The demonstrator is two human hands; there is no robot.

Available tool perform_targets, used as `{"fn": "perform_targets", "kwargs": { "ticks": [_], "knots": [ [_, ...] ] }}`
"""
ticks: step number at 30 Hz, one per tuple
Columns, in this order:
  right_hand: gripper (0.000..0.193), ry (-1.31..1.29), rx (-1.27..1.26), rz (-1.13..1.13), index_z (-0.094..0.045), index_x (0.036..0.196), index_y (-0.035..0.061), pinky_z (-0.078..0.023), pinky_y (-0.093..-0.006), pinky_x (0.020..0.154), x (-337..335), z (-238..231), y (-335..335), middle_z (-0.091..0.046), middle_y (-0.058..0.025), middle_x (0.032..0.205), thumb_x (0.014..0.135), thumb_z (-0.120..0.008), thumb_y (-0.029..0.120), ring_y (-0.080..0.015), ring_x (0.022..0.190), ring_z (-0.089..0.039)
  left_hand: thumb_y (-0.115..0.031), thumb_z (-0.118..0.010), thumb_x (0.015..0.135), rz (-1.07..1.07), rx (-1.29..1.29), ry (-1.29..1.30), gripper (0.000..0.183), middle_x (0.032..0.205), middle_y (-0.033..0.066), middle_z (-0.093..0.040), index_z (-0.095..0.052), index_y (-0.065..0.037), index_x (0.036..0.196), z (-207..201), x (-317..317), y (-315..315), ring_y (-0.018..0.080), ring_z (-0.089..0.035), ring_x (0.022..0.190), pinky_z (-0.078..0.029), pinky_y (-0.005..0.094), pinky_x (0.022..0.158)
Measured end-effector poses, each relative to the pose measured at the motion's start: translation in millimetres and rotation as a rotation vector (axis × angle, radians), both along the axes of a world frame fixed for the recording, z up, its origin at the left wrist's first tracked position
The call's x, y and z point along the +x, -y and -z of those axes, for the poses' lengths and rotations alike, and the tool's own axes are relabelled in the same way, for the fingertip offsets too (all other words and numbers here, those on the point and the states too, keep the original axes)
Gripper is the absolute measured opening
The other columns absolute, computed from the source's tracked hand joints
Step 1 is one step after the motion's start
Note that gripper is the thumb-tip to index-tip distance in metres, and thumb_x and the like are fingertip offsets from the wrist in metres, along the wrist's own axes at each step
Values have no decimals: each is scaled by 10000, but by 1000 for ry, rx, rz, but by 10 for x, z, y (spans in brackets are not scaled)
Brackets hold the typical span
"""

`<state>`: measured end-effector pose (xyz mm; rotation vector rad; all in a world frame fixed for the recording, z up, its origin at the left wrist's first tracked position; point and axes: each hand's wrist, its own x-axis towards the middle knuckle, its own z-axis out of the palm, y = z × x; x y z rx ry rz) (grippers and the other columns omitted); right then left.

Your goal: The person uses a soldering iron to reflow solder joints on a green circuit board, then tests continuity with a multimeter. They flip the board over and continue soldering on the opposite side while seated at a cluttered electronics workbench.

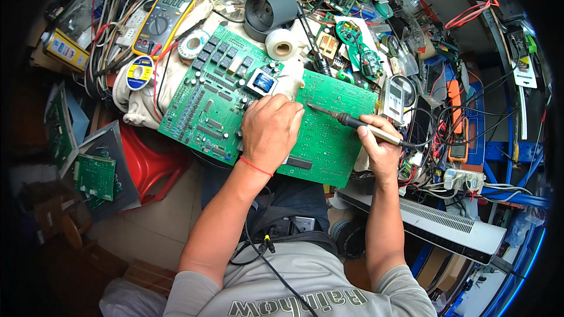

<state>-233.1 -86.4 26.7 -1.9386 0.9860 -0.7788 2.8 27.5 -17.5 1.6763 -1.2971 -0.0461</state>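
My right hand is closed around the handle of a soldering iron. The iron's tip points left, at or just above the bare solder side of a green circuit board. My left hand lies at that board's left edge with its fingers curled in, gripping the edge; the fingertips are hidden. Left of it is a second green circuit board, populated with black relays, chips, capacitors and a blue-topped transformer. Whether the two boards touch is hidden by my left hand.
Beyond the boards lie a yellow multimeter, solder spools, a tape roll and a dark grey round holder. Tangled cables and loose boards crowd the bench's back and right. A red stool stands at the left.
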Motion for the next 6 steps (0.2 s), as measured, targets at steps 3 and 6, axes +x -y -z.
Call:
{"fn": "perform_targets", "kwargs": {
  "ticks": [3, 6],
  "knots": [
    [266, -37, 48, -1, -790, 1174, 7, -532, -271, 823, -10, -42, 56, -776, -51, 1011, 946, -840, 134, -117, 885, -680, -86, -824, 863, 1, 0, 2, 68, 895, 82, -726, -802, -60, 922, 4, 0, 2, 316, -701, 823, -555, 441, 772],
    [285, -63, 114, -2, -795, 1187, 14, -535, -273, 840, 6, -72, 129, -785, -51, 999, 949, -848, 161, -118, 894, -685, -89, -822, 866, 3, 6, 3, 66, 896, 82, -727, -803, -62, 923, 10, -2, 1, 315, -701, 824, -555, 442, 776]
  ]
}}
